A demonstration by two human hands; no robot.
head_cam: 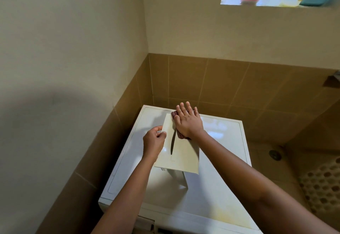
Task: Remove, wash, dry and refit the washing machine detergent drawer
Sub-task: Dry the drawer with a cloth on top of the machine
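Head view: detergent drawer (182, 152) lies atop the washing machine (211, 197); left hand (154, 141) pinches its 9 o'clock edge, right hand (187, 121) presses a cloth (181, 135) at 12, fingers apart. Hard wiping could skid it off.

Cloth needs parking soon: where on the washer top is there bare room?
Bare: washer top right of the drawer, and the front strip nearer you. Crowded: back centre, where the left hand holds the drawer and the right hand presses the cloth.
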